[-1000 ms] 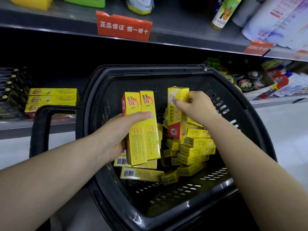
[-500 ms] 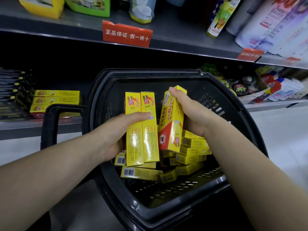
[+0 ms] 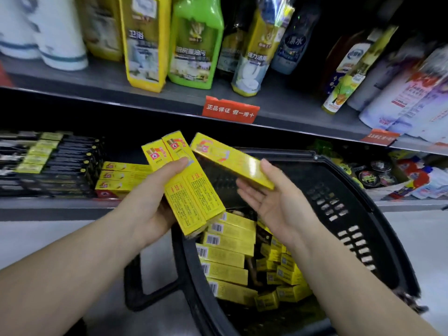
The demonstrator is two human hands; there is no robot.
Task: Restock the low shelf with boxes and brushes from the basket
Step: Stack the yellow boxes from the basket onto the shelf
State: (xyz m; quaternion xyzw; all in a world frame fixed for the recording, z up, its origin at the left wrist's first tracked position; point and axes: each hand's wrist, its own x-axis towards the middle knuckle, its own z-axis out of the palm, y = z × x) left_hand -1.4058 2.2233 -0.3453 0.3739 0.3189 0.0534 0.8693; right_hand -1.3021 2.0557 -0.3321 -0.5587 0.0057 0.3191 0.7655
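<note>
Head view: grey metal low shelf point(image 3: 48, 202) carries stacked yellow cartons point(image 3: 121, 177), presumably the target row. Left hand point(image 3: 150, 202) grips two long yellow boxes point(image 3: 191, 190) together. Right hand point(image 3: 278, 202), fingers flat, supports third yellow box point(image 3: 230, 158) above black plastic basket point(image 3: 363, 190), likely for adding to the pair.

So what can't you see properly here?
All head view.
Basket floor: mostly hidden under the yellow box pile.
Top-shelf bottles: caps cut off by the upper edge.
Black packs on the low shelf: too blurred to name.
Right hand: blur hides whether it grips or just props its box.
Left hand: fingers hidden behind its two boxes.
</note>
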